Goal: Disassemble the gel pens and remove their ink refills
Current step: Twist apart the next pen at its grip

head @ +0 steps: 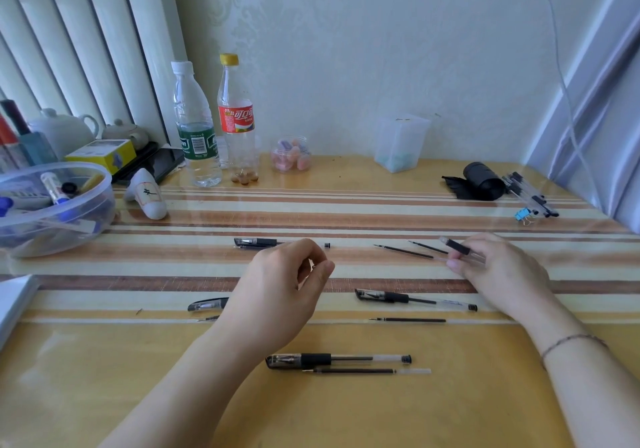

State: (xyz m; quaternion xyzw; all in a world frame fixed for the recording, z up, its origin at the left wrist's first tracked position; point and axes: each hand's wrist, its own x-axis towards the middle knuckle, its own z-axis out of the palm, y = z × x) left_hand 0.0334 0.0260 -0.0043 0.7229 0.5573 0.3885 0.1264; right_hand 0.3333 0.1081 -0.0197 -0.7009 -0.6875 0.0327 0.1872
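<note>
Striped yellow-and-brown table (381, 205) under a clear glossy cover. Back edge: clear water bottle with green label (196, 125), red-label cola bottle (237, 118), small jar of pink erasers (291, 155), black roll (482, 181). Centre and front: capped black gel pens (337, 359) and loose black refills (408, 319); clear plastic bowl (52, 205) far left.

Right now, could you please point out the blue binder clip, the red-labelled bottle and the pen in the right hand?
blue binder clip (522, 214), head view, blue body.
red-labelled bottle (236, 118), head view, red label.
pen (458, 248), head view, black grip section.
</note>
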